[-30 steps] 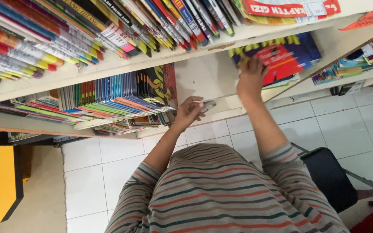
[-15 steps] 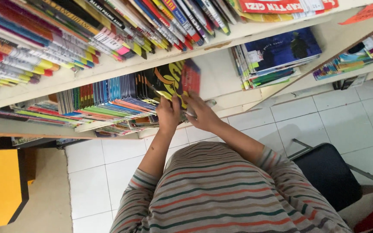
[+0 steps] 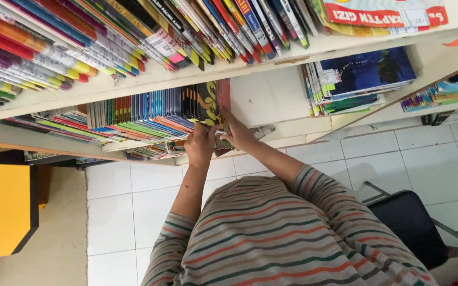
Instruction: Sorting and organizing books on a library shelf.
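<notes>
- Head view, looking straight down: we see our left hand [image 3: 200, 145] curled around the lower edge of the black-and-yellow book [image 3: 210, 103] at the right end of the upright row of books [image 3: 133, 114].
- Our right hand [image 3: 238, 132] presses against that same book from the right, fingers [image 3: 228, 117] spread flat on its red outer cover, so both of our hands are closed in on it.
- The book stands nearly upright on the middle shelf [image 3: 271, 130], tight against the blue and black spines to its left, with bare shelf board to its right.
- Well to the right on that shelf, we see a flat stack of books [image 3: 361, 79] with a dark blue cover on top, apart from our hands.
- Above, the upper shelf [image 3: 186, 71] carries a long slanted run of colourful thin spines [image 3: 80, 37] with white price labels.
- Below our hands, a few more books [image 3: 149, 152] lie flat on a lower ledge.
- Our striped long-sleeved shirt [image 3: 276, 238] fills the bottom of the frame.
- Over white floor tiles [image 3: 117, 201], a yellow stool [image 3: 1, 212] sits at the left and a black chair seat [image 3: 409, 222] at the right.
</notes>
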